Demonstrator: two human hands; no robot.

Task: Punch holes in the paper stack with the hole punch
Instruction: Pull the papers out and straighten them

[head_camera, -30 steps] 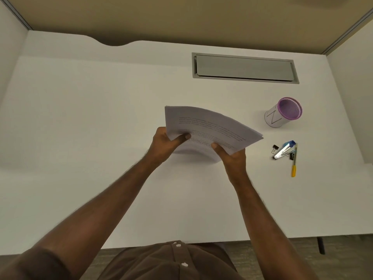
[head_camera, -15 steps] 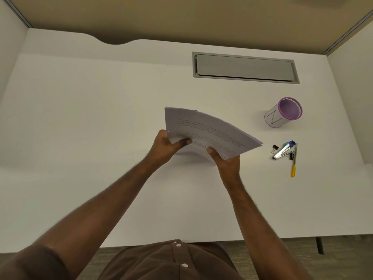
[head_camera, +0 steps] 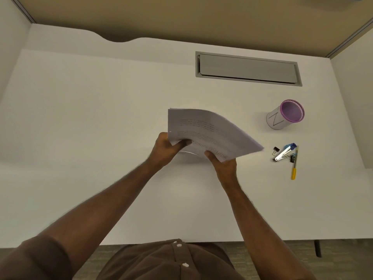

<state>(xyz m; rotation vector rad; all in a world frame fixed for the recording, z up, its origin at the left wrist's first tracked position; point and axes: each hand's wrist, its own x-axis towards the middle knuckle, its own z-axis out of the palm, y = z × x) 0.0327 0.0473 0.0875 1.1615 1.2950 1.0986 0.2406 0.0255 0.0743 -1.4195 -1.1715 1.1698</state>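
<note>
A stack of printed white paper (head_camera: pixel 210 132) is held up above the middle of the white desk (head_camera: pixel 80 122), curved and tilted down to the right. My left hand (head_camera: pixel 167 150) grips its near left corner, thumb on top. My right hand (head_camera: pixel 224 164) holds the near edge further right, thumb on the top sheet. A blue and silver tool (head_camera: pixel 285 152), which looks like a stapler or small punch, lies on the desk to the right of the paper, apart from both hands.
A white cup with a purple rim (head_camera: pixel 286 115) stands at the right. Black binder clips (head_camera: pixel 276 149) and a yellow pen (head_camera: pixel 294 166) lie by the blue tool. A grey cable hatch (head_camera: pixel 248 68) is set into the desk's far side. Partition walls enclose the desk.
My right hand has slid a little left along the paper's near edge. The stack stays lifted in nearly the same place.
</note>
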